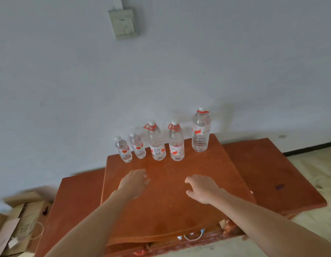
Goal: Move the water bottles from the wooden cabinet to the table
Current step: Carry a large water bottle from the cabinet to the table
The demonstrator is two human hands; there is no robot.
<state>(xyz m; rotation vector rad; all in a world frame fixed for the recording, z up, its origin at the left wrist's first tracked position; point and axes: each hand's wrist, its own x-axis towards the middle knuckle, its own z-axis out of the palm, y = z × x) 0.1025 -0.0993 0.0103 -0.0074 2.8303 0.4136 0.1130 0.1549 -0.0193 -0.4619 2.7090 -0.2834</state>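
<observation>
Reddish-brown wood fills the middle of the view: the wooden cabinet (179, 210), its flat top pushed against a pale wall (68, 89). All 5 water bottles stand upright in a row along the far edge of that top, close to the wall. From left to right they are 2 small bottles (124, 151) (137, 147), 2 mid-sized bottles (157, 143) (176, 145) with red carry loops at the neck, and 1 large bottle (201, 132) near the far right corner. Each is clear, with a white cap and a red label.

Both hands hover over the near half of the top and hold nothing. The left hand (135, 182) is slightly blurred, its fingers loosely curled and pointing toward the small bottles. The right hand (201, 188) has its fingers spread and bent, thumb held out to the left. Only bare wood lies between the hands and the row.

Lower wooden panels of the same colour flank the cabinet, 1 on the left (77, 201) and 1 on the right (272, 173). Torn cardboard boxes (18, 219) lie on the floor at the near left. A grey switch box (123, 23) hangs high on the wall. Pale floor (313, 164) and a dark skirting strip (309, 148) show at the right.
</observation>
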